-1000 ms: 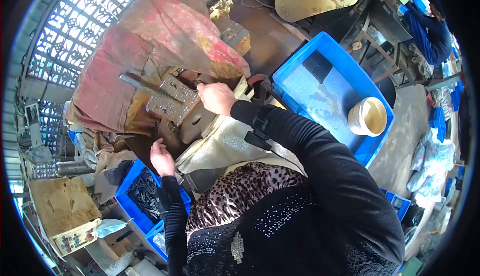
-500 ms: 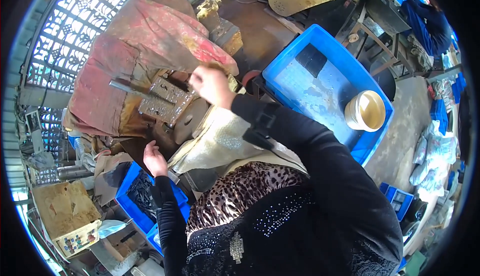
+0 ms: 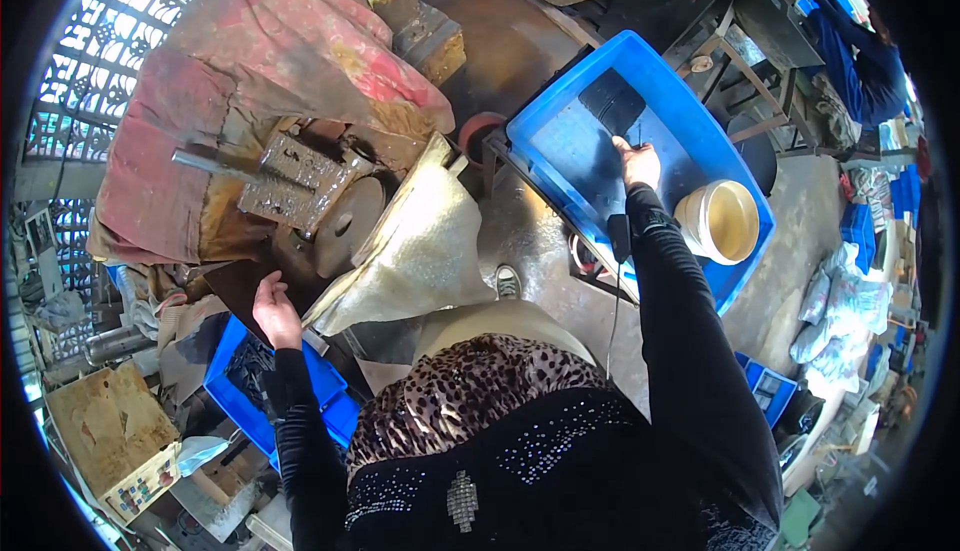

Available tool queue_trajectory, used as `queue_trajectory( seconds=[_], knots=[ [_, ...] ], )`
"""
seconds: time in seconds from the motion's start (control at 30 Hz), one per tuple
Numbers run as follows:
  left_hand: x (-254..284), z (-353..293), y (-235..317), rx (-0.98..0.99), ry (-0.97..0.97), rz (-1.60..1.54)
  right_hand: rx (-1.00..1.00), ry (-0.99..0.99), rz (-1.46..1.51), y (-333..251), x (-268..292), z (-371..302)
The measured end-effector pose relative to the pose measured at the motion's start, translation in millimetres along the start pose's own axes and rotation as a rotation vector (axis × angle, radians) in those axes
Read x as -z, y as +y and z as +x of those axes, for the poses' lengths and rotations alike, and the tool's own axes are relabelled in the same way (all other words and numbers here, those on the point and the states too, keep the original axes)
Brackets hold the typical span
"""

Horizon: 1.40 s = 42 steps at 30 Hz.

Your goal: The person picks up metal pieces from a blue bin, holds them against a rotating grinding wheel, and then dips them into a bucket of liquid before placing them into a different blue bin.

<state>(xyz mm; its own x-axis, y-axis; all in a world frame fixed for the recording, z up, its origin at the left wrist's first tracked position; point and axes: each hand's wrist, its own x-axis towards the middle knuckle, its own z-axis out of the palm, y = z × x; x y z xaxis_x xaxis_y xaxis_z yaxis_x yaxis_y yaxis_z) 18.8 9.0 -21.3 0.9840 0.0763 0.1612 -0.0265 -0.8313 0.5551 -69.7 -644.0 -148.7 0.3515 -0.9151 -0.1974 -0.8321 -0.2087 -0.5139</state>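
My right hand (image 3: 638, 163) is over the large blue bin (image 3: 740, 156), its fingertips pinched together. A thin dark sliver shows at the fingertips, too small to name. Below them lies a dark flat patch (image 3: 612, 101) on the bin's floor. My left hand (image 3: 275, 309) is open beside the machine's lower edge, its fingers loosely bent and holding nothing. Ahead of it sit a wet, pitted metal block (image 3: 285, 179) and a round grey disc (image 3: 352, 223). A metal bar (image 3: 205, 162) sticks out leftward from the block. A pale stiff cloth (image 3: 420, 241) hangs between the machine and me.
A cream tub (image 3: 718, 221) stands inside the bin's near right part. Stained red cloth (image 3: 170, 141) drapes over the machine. By my left forearm, a blue crate (image 3: 225, 371) holds dark thin pieces. A cardboard box (image 3: 110, 421) stands lower left; a person in dark blue (image 3: 860, 61) is far right.
My right hand has swung right from beside the metal block to over the blue bin. My left hand stays near the machine's lower edge. The whole view has shifted slightly.
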Motion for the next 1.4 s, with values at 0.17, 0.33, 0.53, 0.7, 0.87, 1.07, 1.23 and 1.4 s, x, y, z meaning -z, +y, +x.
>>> queue_trajectory(
  seconds=[0.17, 0.33, 0.53, 0.7, 0.87, 1.07, 1.23, 1.4],
  knots=[
    [-1, 2, -17, 0.16, -0.074, -0.037, -0.004, -0.062, -0.29, -9, 1, 10],
    [0, 1, -26, 0.192, -0.105, -0.09, 0.026, -0.07, -0.343, -20, -3, 22],
    [2, -1, -16, 0.232, -0.115, -0.113, -0.05, -0.025, -0.34, -28, -20, 22],
    [2, -2, -8, 0.252, -0.113, -0.158, -0.111, 0.031, -0.313, -30, -31, 24],
    [2, -3, -5, 0.269, -0.103, -0.136, -0.187, 0.074, -0.311, -38, -40, 24],
    [2, -3, -2, 0.272, -0.093, -0.124, -0.201, 0.099, -0.31, -44, -43, 24],
    [3, -3, -1, 0.283, -0.107, -0.165, -0.193, 0.1, -0.322, -43, -41, 24],
    [3, -1, -3, 0.262, -0.11, -0.137, -0.203, 0.107, -0.319, -45, -42, 25]
  ],
)
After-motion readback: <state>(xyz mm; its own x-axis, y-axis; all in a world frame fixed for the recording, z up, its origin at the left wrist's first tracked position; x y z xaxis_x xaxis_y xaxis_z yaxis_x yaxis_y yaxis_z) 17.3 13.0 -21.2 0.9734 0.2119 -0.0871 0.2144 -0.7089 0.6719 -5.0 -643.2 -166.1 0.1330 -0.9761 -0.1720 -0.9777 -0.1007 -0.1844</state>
